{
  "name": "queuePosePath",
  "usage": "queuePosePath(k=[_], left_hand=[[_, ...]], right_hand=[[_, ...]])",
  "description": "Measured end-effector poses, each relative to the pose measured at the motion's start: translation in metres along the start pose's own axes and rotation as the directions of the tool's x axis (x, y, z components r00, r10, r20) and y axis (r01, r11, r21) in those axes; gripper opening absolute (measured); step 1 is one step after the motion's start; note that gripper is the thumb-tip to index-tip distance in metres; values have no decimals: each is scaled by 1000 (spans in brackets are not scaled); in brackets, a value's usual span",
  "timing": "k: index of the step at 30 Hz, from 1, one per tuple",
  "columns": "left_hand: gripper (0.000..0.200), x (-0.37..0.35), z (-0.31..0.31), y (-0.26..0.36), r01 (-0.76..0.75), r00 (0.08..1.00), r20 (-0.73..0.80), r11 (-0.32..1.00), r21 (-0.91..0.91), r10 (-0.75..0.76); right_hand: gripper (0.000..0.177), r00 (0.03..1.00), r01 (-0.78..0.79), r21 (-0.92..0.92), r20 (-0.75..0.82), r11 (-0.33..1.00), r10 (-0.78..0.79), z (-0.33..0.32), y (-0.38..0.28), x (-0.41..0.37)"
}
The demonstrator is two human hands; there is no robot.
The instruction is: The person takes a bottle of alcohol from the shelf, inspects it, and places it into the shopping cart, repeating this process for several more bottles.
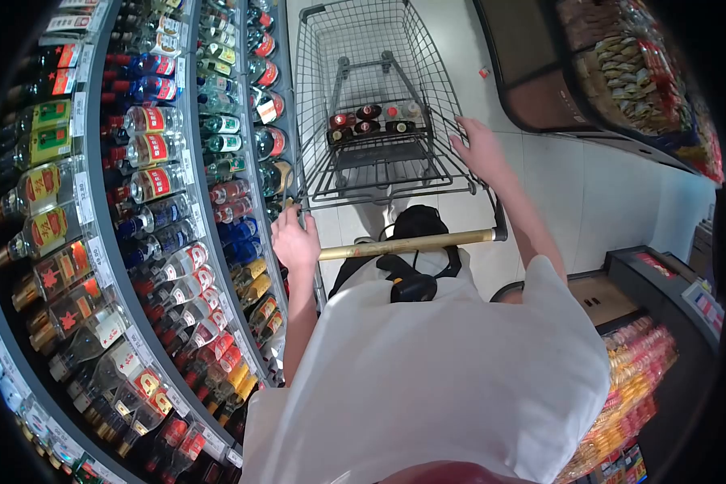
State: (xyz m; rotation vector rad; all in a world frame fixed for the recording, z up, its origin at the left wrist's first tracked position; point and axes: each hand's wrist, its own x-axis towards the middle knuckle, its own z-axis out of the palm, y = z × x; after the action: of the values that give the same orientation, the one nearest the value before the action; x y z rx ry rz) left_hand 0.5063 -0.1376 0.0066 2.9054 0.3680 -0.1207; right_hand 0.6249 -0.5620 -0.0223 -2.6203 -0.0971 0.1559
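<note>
In front of me stands a wire shopping cart [440, 81] with a gold-coloured push bar [407, 244]. My left hand [295, 239] is at the cart's left rear corner, by the end of the bar, its fingers curled on the frame. Farther forward, my right hand [482, 152] holds the right side rim, thumb and fingers bent at the wire. Several dark bottles [368, 127] are grouped low in the cart, seen through the wires. Against my waist, behind the bar, is a black handheld device [412, 287] with a yellow part.
Shelves of bottles [155, 149] with price strips [81, 153] run close along the cart's left side. On the right are a display stand of packaged goods [637, 89] and more wrapped packs [629, 387]. A small red item [484, 73] lies on the pale tiled floor [552, 173].
</note>
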Motion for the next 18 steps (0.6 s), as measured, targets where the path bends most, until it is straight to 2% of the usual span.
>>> queuePosePath(k=[2, 8, 10, 11, 13, 16, 18], left_hand=[[30, 7, 1, 3, -1, 1000, -1, 1000, -1, 1], [33, 25, 0, 13, 16, 1000, 10, 1000, 18, -16], [33, 32, 2, 14, 1, 1000, -3, 1000, 19, -1], [33, 34, 4, 14, -6, 1000, -6, 1000, 25, 6], [33, 40, 4, 18, -7, 1000, -5, 1000, 21, 7], [33, 49, 3, 18, -2, 1000, -3, 1000, 18, 2], [33, 55, 3, 20, -8, 1000, -4, 1000, 13, 8]], right_hand=[[47, 999, -21, -5, -42, 1000, 21, -22, 6, -30], [50, 985, -173, -76, -25, 982, 172, -49, 6, -103], [55, 962, -274, -6, 21, 962, 274, -47, 5, -118], [55, 961, -276, -6, 13, 961, 276, -46, 3, -124], [60, 894, -441, 60, 115, 895, 433, -45, -6, -124], [63, 911, -410, 145, 28, 900, 411, -30, 2, -115], [63, 895, -444, 181, 45, 878, 444, -28, 5, -111]])
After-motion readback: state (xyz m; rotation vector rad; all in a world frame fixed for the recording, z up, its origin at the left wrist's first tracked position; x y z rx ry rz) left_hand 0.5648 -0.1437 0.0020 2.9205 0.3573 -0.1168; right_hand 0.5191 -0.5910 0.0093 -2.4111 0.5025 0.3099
